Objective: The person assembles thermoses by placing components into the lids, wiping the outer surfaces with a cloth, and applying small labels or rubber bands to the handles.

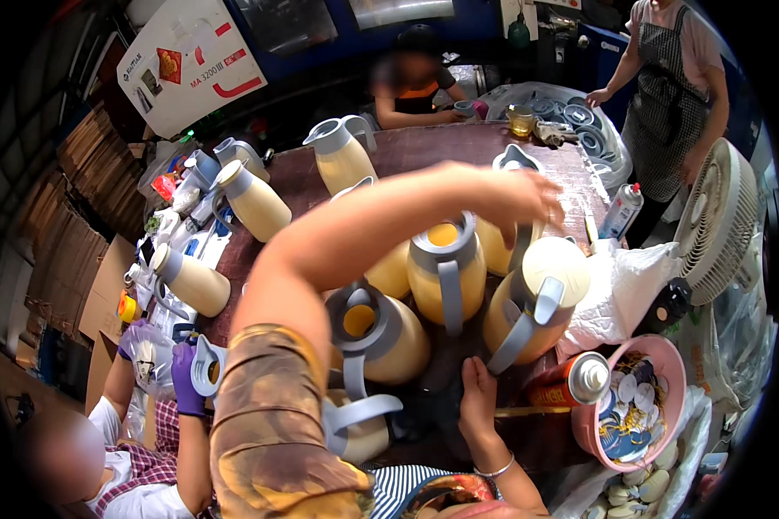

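My left arm reaches across a group of cream vacuum jugs with grey collars and handles. My left hand (524, 201), slightly blurred, hangs over the far jugs with its fingers apart, close to a grey-spouted jug (517, 158). Orange shows through the open tops of a middle jug (473, 277) and a nearer jug (398, 350). To the right stands a jug with a cream lid (558, 264). Below that jug's handle is my right hand (478, 394), beside a dark patch; its fingers are mostly hidden. Another jug (359, 432) is partly behind my left sleeve.
More jugs (260, 203) stand at the left. On the right are a spray can (621, 212), white cloth (619, 298), red can (550, 385), pink basin of tags (584, 424) and fan (714, 221). A purple-gloved co-worker (190, 378) works at left; two people are beyond the table.
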Tool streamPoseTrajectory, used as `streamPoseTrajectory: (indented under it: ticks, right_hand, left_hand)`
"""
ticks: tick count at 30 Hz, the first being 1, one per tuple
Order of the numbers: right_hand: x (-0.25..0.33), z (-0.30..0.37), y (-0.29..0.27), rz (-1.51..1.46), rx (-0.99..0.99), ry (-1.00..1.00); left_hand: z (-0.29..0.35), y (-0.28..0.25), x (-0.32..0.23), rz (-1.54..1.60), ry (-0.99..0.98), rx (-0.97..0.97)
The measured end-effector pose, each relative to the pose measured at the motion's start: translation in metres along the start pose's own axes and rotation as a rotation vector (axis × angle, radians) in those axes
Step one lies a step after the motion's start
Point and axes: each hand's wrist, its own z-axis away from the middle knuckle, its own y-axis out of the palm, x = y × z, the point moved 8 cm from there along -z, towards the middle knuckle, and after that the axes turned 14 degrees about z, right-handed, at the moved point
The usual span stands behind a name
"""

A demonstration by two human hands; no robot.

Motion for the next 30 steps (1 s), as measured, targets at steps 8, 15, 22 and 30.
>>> streamPoseTrajectory:
  ticks: [8, 15, 22, 30]
  right_hand:
    - [-0.017, 0.0, 0.018, -0.022, 0.226, 0.014]
    - [-0.015, 0.002, 0.01, 0.031, 0.252, 0.051]
    - [-0.026, 0.002, 0.017, -0.027, 0.222, -0.056]
    - [0.093, 0.055, -0.032, 0.004, 0.158, -0.505]
  left_hand:
    - [0.381, -0.058, 0.233, -0.055, -1.487, -0.32]
    - [0.371, -0.039, 0.175, -0.205, -1.554, -0.218]
    - [0.366, -0.062, 0.096, -0.37, -1.67, -0.001]
    - [0.369, -0.204, -0.144, -0.925, -0.861, -0.734]
